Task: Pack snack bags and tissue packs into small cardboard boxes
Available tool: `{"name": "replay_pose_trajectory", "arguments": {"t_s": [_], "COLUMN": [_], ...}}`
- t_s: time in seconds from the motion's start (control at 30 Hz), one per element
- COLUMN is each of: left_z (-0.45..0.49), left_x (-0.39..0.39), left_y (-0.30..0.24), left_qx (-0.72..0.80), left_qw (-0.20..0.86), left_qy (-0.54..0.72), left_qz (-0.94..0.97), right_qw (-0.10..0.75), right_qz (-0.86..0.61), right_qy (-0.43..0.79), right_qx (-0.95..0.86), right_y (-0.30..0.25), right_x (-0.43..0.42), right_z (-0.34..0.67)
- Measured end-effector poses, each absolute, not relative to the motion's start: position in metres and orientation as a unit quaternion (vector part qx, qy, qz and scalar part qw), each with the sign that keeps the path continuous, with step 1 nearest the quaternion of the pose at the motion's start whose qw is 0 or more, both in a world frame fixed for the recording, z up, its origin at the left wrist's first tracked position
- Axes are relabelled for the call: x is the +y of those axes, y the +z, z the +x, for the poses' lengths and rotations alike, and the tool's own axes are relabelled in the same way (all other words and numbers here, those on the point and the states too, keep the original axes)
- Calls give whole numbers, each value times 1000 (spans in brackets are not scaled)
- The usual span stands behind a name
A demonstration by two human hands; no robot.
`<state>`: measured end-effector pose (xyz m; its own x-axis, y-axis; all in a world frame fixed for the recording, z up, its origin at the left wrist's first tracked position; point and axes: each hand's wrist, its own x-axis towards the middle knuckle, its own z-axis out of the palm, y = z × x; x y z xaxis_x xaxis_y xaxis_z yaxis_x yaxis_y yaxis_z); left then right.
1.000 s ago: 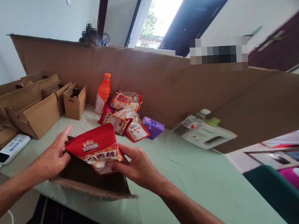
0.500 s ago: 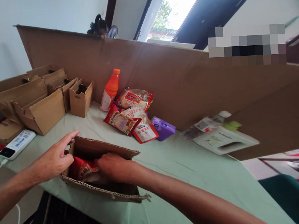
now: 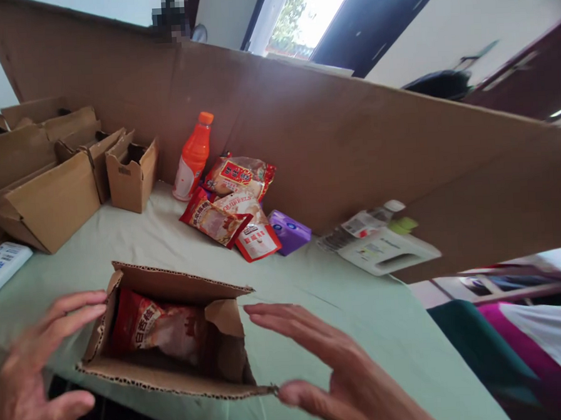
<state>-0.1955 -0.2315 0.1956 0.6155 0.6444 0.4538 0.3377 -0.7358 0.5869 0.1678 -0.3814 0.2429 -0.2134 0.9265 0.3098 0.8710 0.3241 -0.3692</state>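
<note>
taking the middle of the open cardboard box [image 3: 174,286] as the clock's centre, the left hand [image 3: 42,366] is at nine o'clock and the right hand [image 3: 311,352] at three. both are released and hold nothing. the left has its fingers stretched towards the box's nine o'clock end, with its thumb spread apart; whether the fingertips touch the cardboard i cannot tell. the right also has fingers and thumb parted: its fingers are just beside the three o'clock end, its thumb right by the corner at four, where contact is again unclear.

the red snack packet [image 3: 150,329] lies inside the box, more in its nine o'clock half, printed side up. a folded inner flap [image 3: 224,316] stands at the three o'clock end. the box rests on a desk [image 3: 370,309] under a pale green cloth.

at twelve o'clock is an orange bottle [image 3: 193,158]. at one, three bags overlap: a rice-cracker bag [image 3: 238,174], a red-ended packet [image 3: 215,221] and a white pouch with a red border [image 3: 256,241]. a purple pack [image 3: 290,231] sits at two; further out that way, a clear bottle [image 3: 359,224] lies partly behind a white jug [image 3: 377,255]. a small carton [image 3: 125,187] is at eleven, larger cardboard boxes [image 3: 57,203] between ten and eleven, and a white device [image 3: 4,268] at ten, cut off by the picture's edge.
</note>
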Motion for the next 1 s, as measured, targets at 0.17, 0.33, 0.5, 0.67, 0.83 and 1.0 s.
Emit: {"name": "replay_pose_trajectory", "arguments": {"t_s": [0.17, 0.33, 0.5, 0.67, 0.83, 1.0], "left_z": [-177, -166, -161, -161, -159, -167], "left_x": [-238, -238, -234, -227, -228, -215], "left_y": [178, 184, 189, 181, 174, 154], "left_qx": [270, 330, 331, 329, 351, 367], "left_qw": [208, 160, 108, 180, 250, 259], "left_qy": [358, 365, 363, 300, 309, 331], "left_qz": [869, 856, 864, 877, 848, 830], "right_qw": [224, 321, 355, 286, 213, 106], "right_qz": [-557, -599, -573, -509, -532, -505], "right_qy": [39, -26, -23, -10, 2, 97], "right_qx": [-799, -733, -738, -812, -820, -851], "right_y": [215, 210, 208, 194, 196, 213], "right_x": [-384, -378, -367, -369, -363, -331], "right_z": [151, 149, 147, 143, 143, 138]}}
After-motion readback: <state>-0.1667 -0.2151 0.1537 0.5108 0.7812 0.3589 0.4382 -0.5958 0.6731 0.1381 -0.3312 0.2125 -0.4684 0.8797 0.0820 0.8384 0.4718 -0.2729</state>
